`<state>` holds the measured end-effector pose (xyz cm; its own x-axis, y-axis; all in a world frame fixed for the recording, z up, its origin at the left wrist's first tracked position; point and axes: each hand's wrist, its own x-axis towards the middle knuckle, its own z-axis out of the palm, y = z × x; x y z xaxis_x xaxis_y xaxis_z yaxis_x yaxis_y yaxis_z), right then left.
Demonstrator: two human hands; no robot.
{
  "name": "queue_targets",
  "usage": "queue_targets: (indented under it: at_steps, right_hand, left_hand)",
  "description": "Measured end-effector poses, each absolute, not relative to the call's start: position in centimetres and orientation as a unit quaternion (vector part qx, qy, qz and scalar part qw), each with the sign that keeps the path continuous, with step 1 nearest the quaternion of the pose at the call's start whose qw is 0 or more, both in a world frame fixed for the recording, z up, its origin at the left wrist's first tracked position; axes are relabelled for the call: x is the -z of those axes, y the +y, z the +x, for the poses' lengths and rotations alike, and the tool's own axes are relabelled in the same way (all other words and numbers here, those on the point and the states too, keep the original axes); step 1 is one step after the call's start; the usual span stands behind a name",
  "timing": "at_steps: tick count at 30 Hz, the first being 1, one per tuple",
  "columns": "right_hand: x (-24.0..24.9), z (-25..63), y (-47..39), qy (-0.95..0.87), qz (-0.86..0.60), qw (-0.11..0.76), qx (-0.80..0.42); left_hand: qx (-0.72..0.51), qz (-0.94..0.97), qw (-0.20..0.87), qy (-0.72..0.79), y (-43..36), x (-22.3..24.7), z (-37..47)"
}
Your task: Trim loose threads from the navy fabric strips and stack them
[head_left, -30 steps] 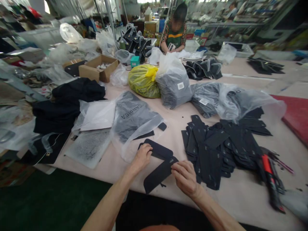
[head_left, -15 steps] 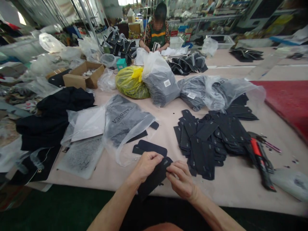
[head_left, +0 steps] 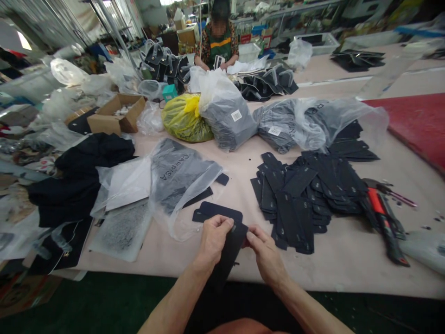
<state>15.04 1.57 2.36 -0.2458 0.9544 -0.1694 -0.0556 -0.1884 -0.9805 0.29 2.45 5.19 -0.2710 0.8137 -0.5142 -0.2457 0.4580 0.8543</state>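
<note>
A black flat strap-like piece [head_left: 227, 253] hangs over the table's front edge, its upper end pinched between the thumb and fingers of my left hand [head_left: 213, 236]. My right hand [head_left: 263, 248] is closed at the piece's upper right corner, fingertips touching its edge. Just beyond my left hand lie more black pieces [head_left: 217, 211], one over another. To the right spreads a heap of similar black pieces [head_left: 295, 204], several with a small light mark near one end. A printed clear plastic bag [head_left: 182, 167] holding dark material lies to the left.
Red-handled pliers [head_left: 385, 222] and small dark bits lie at the right. Full plastic bags [head_left: 229, 118] and a yellow bag [head_left: 186, 118] stand across the middle. At the left are black cloth [head_left: 79, 169] and an open cardboard box [head_left: 116, 113]. A co-worker [head_left: 217, 41] sits opposite.
The held piece has turned steeper, and its top now shows more edge-on. My right hand has rotated, with its fingers now behind the corner. The view has shifted slightly.
</note>
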Motion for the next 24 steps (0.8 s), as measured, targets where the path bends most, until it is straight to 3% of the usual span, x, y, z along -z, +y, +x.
queue_targets:
  at_steps: [2,6,15,24]
  right_hand:
    - [-2.8,14.5,1.3,-0.439,-0.42,0.364,-0.706]
    - [-2.5,13.6,1.0,-0.375,-0.419,0.339,-0.754]
    - [-0.9,15.4,4.2,-0.154,-0.501,0.509,-0.683]
    - [-1.8,16.4,3.7,-0.205,-0.451,0.467,-0.732]
  left_hand:
    - [-0.51,0.181,0.555,0.632,2.5,-5.1,0.5]
    - [-0.521,0.139,0.578,0.613,2.6,-5.4,0.9]
    - [-0.399,0.235,0.653,0.599,0.4,-5.2,-1.6]
    - [-0.444,0.178,0.664,0.574,-0.4,-5.1,-0.7]
